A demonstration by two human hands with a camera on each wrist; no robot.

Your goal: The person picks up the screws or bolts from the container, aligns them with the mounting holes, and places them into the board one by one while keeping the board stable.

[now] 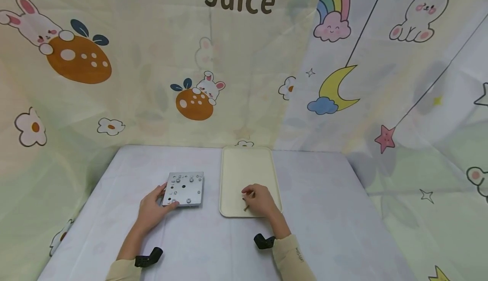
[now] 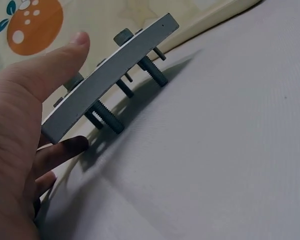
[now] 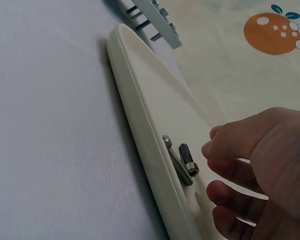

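Observation:
A square grey metal plate [image 1: 184,190] with several bolts through it is in my left hand [image 1: 151,211]. The left thumb [image 2: 65,62] lies over its upper side and the fingers are beneath its edge. The shanks of the bolts [image 2: 153,71] stick out below the plate, which is raised over the cloth. My right hand [image 1: 260,200] is over the near end of a cream tray [image 1: 248,158], fingers loosely bent. Two dark bolts [image 3: 188,160] lie inside the tray by its rim, close to the right fingertips and apart from them. No held thing shows between those fingers.
A white cloth [image 1: 324,213] covers the table. Behind it hangs a printed curtain [image 1: 251,60] with rabbits, fruit and stars. The tray's raised rim [image 3: 140,110] stands between the bolts and the cloth. A black wrist camera [image 1: 264,241] sits on each wrist.

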